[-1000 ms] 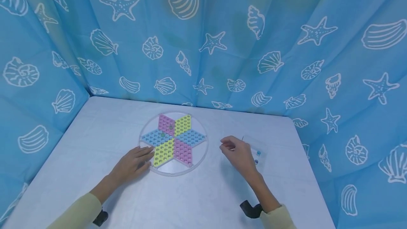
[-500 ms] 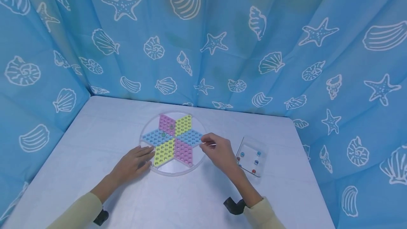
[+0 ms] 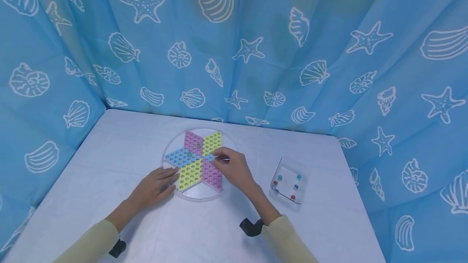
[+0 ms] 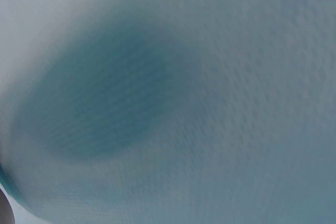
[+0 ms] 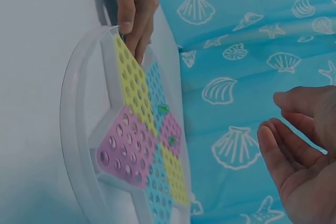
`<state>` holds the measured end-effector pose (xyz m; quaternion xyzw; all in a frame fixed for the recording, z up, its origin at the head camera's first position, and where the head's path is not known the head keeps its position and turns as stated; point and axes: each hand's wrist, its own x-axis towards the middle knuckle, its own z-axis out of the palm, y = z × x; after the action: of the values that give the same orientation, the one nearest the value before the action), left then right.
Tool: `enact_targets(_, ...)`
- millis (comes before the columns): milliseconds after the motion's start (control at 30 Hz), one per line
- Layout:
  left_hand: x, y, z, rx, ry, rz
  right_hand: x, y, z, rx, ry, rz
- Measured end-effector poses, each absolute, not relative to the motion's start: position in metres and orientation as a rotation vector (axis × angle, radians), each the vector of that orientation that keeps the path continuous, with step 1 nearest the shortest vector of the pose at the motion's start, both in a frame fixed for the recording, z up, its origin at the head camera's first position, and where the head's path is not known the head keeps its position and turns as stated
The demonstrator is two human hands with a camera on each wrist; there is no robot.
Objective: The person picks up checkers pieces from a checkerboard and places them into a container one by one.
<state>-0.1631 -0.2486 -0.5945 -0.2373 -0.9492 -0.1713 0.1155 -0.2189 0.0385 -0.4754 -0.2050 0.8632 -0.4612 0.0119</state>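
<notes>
A round Chinese checkers board [image 3: 169,190] with a pink, yellow and blue star of holes lies on the white table. Two green marbles sit on it, one [image 3: 189,154] in a blue point and one [image 5: 172,140] in a pink point. My left hand [image 3: 155,188] rests at the board's near-left rim, fingers extended along it. Over the board's right side, my right hand [image 3: 233,170] has its thumb and fingers curled toward each other above the right blue point. I cannot tell whether something small is between those fingertips.
A clear plastic box [image 3: 300,202] with several blue and red marbles stands right of the board. A blue shell-patterned curtain [image 3: 252,84] hangs around the back and sides of the white table [image 3: 120,141]. Only blurred cloth fills most of the left wrist view.
My right hand has moved left from beside the clear box to above the board, uncovering the marbles in the box. The left hand has stayed at the rim.
</notes>
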Motion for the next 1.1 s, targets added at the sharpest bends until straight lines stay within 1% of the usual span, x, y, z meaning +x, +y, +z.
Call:
enact_targets(233, -0.164, -0.249, -0.593, -0.682, -2.852, -0.511, -0.237, 0.022, -0.486, -0.652, 2.621, -1.470)
enact_targets(733, -0.164, -0.248, -0.594, -0.701, -2.800, -0.526, -0.269, -0.012, -0.508, -0.552, 2.525, -1.432)
enact_targets(1100, -0.163, -0.248, -0.595, -0.688, -2.804, -0.527, -0.286, -0.019, -0.537, -0.361, 2.537, -1.499)
